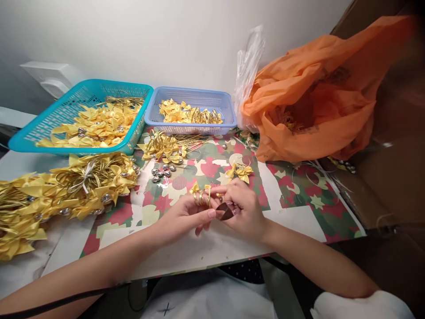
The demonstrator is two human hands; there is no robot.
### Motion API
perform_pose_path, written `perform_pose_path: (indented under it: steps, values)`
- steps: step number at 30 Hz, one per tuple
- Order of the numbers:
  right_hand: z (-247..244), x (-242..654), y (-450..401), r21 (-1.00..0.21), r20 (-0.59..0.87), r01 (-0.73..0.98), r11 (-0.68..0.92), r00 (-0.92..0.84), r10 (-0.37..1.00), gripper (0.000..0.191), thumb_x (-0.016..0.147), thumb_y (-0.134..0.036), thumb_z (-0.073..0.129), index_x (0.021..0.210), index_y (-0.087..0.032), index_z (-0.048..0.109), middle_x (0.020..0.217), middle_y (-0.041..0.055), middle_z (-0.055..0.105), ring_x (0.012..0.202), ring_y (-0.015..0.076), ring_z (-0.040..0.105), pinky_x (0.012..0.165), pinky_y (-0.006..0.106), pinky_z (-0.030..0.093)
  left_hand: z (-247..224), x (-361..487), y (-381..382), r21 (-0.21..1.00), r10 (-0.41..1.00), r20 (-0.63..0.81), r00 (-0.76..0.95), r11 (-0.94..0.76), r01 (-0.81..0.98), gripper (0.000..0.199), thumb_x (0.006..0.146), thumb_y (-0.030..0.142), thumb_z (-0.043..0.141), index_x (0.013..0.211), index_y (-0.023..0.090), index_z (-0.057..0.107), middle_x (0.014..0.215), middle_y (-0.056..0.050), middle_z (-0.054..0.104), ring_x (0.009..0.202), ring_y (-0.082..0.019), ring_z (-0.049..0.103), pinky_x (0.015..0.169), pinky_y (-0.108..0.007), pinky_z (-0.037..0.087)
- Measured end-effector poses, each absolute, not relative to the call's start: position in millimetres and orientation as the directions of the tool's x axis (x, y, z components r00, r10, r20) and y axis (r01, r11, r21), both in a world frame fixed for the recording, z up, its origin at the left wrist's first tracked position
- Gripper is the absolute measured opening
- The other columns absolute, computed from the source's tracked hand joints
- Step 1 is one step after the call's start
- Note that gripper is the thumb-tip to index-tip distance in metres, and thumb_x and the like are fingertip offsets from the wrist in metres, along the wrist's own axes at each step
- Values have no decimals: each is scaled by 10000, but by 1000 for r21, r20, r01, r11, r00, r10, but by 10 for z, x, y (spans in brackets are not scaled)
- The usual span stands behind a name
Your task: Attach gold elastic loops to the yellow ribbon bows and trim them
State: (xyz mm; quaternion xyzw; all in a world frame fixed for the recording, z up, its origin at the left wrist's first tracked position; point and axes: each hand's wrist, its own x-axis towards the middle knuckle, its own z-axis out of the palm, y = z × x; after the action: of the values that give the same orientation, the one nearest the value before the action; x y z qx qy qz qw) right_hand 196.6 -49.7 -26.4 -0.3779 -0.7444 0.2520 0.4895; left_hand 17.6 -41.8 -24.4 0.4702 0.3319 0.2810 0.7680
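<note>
My left hand (pixel 186 215) is closed, thumb forward, near the table's front. Gold cord loops (pixel 201 198) with small yellow ribbon bows (pixel 195 188) encircle its fingers. My right hand (pixel 245 204) meets it fingertip to fingertip, its fingers bent around a dark brown, flat, pointed piece (pixel 225 212) whose kind I cannot make out. What lies between the fingertips is mostly hidden. Just beyond the right hand is a yellow bow with gold cord (pixel 241 171). Silver bells (pixel 162 172) lie in a group beyond the left hand, beside a heap of bows with cords (pixel 162 146).
A teal basket (pixel 132 133) and a blue basket (pixel 191 128) hold yellow bows at the back. Bundled bows (pixel 89 181) cover the left side. An orange bag (pixel 312 97) stands at the right, beside clear plastic (pixel 249 66). White paper (pixel 292 223) lies in front on the patterned sheet.
</note>
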Motion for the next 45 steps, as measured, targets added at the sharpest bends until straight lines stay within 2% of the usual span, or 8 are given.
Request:
perform_pose_path:
  steps: [3,7,11,15,19,26,32,45]
  values:
    - [-177,2067,-452,-768,546,230,598,-255,798,434,745,-215,719,610,-242,308,854,22,767,752,199,658,681,365,469,-252,151,-387,799,717,-286,636,545,-255,287,793,450,758,766,168,710,684,5,633,414,-50,478,358,-166,342]
    - [-124,2364,-249,-858,443,329,395,83,893,312,820,-241,629,642,-245,373,861,24,691,710,167,577,654,331,450,-199,87,-324,676,737,-270,620,604,-423,174,822,360,747,939,232,736,656,41,671,303,-18,434,305,-131,311]
    - [-214,2598,9,-705,428,679,203,179,886,174,799,-257,632,705,-233,488,702,8,572,678,182,525,652,327,409,-161,30,-301,636,740,-275,613,619,-461,401,837,315,734,1233,321,665,702,60,722,298,-27,460,298,-132,343]
    - [-316,2623,100,-614,314,782,111,113,943,324,792,-267,616,618,-240,344,613,0,513,659,193,537,608,306,369,-178,22,-314,658,739,-288,609,615,-434,545,837,308,736,1356,346,575,776,40,753,347,-43,499,321,-137,395]
    - [-325,2590,76,-733,288,670,118,148,946,398,781,-242,605,619,-244,241,588,-15,544,668,176,590,614,278,390,-192,48,-325,709,772,-299,561,573,-410,552,812,308,765,1333,367,595,918,7,757,427,-60,538,323,-148,434]
    - [-253,2562,51,-910,253,382,161,204,946,449,757,-267,684,612,-245,260,681,5,682,741,174,647,729,309,497,-211,54,-303,780,833,-364,416,517,-352,325,673,337,874,967,249,769,869,-8,689,502,-58,521,352,-151,415]
    - [-191,2518,0,-936,288,271,223,228,930,496,751,-282,734,602,-242,263,738,15,722,736,175,677,682,318,542,-264,37,-322,859,845,-378,378,472,-197,318,724,414,815,974,230,749,649,11,600,491,-76,484,421,-185,378]
    - [-145,2424,-192,-867,479,205,455,85,874,503,804,-342,764,576,-246,326,749,21,740,750,219,736,666,377,575,-263,82,-345,908,871,-304,386,387,-159,327,735,434,810,975,223,742,576,41,554,496,-80,472,466,-196,369]
